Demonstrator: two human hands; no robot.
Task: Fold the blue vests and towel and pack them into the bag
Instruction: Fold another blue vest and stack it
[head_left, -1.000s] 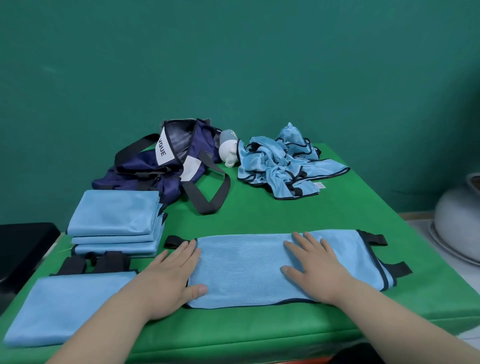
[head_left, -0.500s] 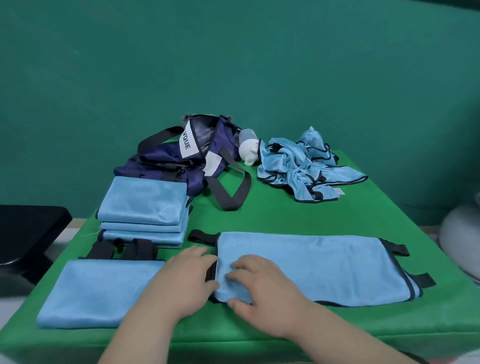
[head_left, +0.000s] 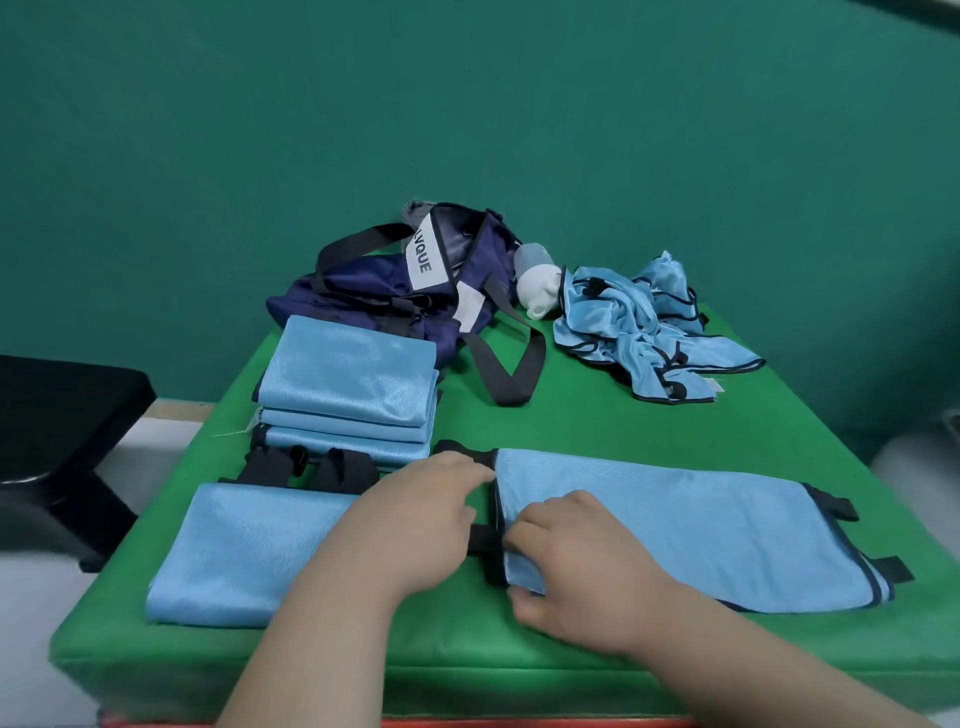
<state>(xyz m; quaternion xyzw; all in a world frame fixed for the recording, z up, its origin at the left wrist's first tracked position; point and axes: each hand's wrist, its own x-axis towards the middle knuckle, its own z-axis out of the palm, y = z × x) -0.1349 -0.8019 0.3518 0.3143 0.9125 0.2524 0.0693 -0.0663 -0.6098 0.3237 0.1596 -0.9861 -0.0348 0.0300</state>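
R hand (head_left: 571, 564) slid to vest (head_left: 685, 525), bag (head_left: 363, 296) beyond

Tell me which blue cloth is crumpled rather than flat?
The heap at the far right, beside the white bottle; the rest lie flat or folded.

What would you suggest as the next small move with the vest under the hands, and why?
Probably fold the left end of the vest over toward its right end: the left hand and right hand are at that edge, the right pinching it, and the vest lies flat, longer than the folded stack.
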